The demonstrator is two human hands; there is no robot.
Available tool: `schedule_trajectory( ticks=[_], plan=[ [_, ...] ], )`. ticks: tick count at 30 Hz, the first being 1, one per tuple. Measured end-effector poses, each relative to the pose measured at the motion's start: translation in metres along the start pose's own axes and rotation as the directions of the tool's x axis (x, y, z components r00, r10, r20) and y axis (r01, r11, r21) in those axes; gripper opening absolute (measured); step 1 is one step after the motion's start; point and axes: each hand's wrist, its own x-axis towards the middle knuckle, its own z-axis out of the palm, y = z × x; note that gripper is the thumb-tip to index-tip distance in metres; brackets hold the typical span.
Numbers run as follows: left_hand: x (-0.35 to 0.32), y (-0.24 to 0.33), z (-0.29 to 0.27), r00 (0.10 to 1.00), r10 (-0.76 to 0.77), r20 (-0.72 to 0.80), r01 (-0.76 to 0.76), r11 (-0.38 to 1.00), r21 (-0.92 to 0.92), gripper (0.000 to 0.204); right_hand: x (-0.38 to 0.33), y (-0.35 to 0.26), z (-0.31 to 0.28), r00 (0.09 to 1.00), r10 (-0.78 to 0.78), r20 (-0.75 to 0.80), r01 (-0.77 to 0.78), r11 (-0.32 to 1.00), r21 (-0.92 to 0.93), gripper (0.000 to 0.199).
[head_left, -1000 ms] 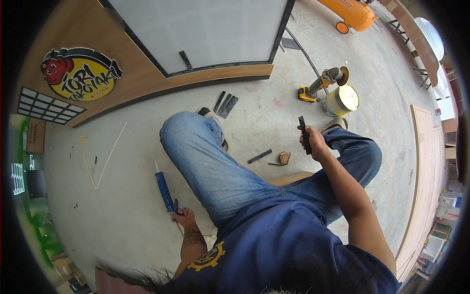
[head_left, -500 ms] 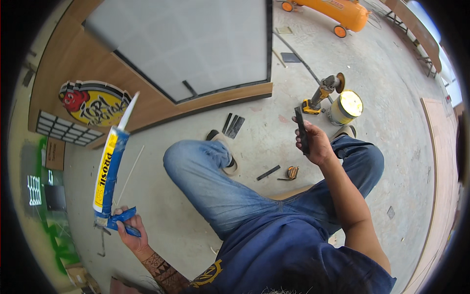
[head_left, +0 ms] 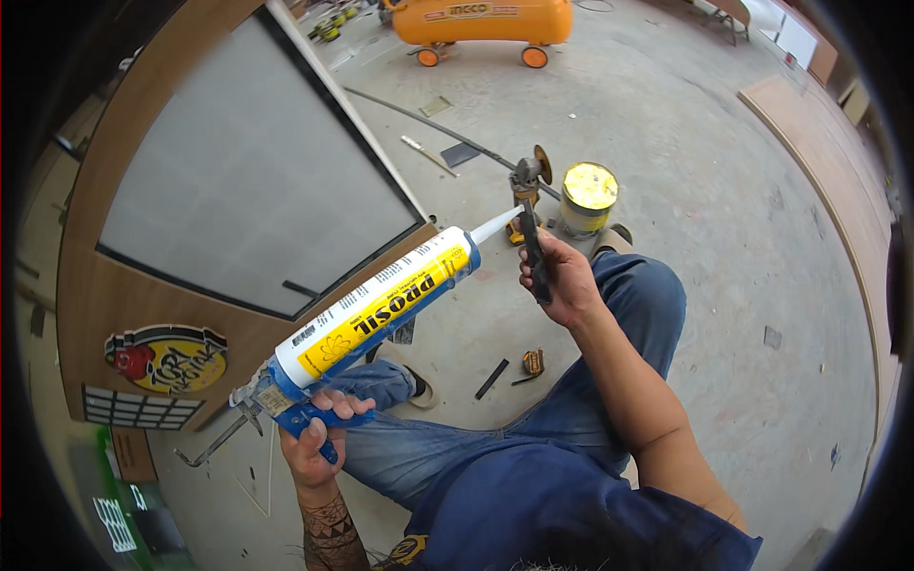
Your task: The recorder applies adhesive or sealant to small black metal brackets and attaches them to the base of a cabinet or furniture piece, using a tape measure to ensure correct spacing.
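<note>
Gripping the caulking gun (head_left: 381, 309) with the left hand (head_left: 319, 457), fingers wrapped round the blue rear grip (head_left: 293, 419); cannot tell how hard squeezed. Down beside the left leg (head_left: 381, 462) a second ago, upright half a second later, now swung slantwise across the lap with nozzle (head_left: 497, 226) aimed right and away. Holding a short black strip (head_left: 536, 252) nearly upright in the curled fingers of the right hand (head_left: 566, 285), as in both earlier pictures. Brought together at nozzle tip and strip's upper end, touching or just beside, cannot tell which; apparently a working position for gun and strip.

Farther down, on the concrete floor (head_left: 724, 314) between the legs, a loose black piece (head_left: 491, 378) and a tape measure (head_left: 532, 362), apart from both hands. Close beyond the right hand, an angle grinder (head_left: 526, 176) and a yellow-topped tin (head_left: 583, 219), crowding the way ahead. Hemmed in at left by the wood-framed panel (head_left: 114, 257), with a gap hard to judge. Roomier to the right, up to the long edge of a wooden board (head_left: 809, 133). Farthest off, well apart, an orange compressor (head_left: 486, 24).
</note>
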Motion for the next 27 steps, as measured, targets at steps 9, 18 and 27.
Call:
schedule_trajectory(
  ticks=[9, 18, 27],
  plan=[
    [0.024, -0.008, 0.019, 0.999, -0.032, 0.018, 0.032, 0.999, 0.033, 0.033, -0.006, -0.014, -0.003, 0.999, -0.046, -0.003, 0.046, 0.998, 0.045, 0.043],
    [0.026, -0.012, 0.018, 0.999, -0.054, 0.002, 0.054, 0.996, 0.069, 0.032, -0.006, -0.009, 0.000, 0.999, -0.040, 0.021, 0.039, 0.999, 0.038, 0.043],
    [0.022, -0.016, 0.012, 0.996, -0.088, -0.020, 0.089, 0.994, 0.058, 0.029, -0.006, -0.006, -0.001, 0.999, -0.036, 0.001, 0.036, 0.999, 0.033, 0.038]
  ],
)
